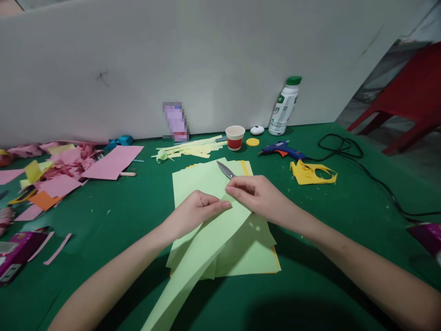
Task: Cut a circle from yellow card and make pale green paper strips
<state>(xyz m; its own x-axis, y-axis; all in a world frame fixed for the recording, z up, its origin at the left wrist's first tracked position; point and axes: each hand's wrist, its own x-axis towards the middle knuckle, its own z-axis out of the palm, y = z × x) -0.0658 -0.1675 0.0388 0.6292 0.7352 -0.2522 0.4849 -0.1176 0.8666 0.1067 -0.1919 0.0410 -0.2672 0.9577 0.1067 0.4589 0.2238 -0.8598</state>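
Note:
A long sheet of light green paper (pixel 198 262) slants from the near edge of view up to both hands, bent along its length. My left hand (pixel 203 209) is closed, its thumb and bent forefinger pinching the sheet's upper part. Just to its right, my right hand (pixel 253 195) pinches the same sheet near its top end. Grey scissor blades (pixel 225 169) point up and left from behind my right fingers; the handles are hidden, so I cannot tell whether that hand also holds them. Beneath lies a stack of light green paper (pixel 241 257) with yellow-orange edges showing.
Behind the stack are pale green strips (pixel 196 149), a paper cup (pixel 234 139) and a leaning bottle (pixel 284 108). A blue glue gun (pixel 284 149) with a black cord (pixel 375 177) and yellow paper scrap (pixel 312 174) lie right. Pink paper scraps (pixel 76 165) cover the left.

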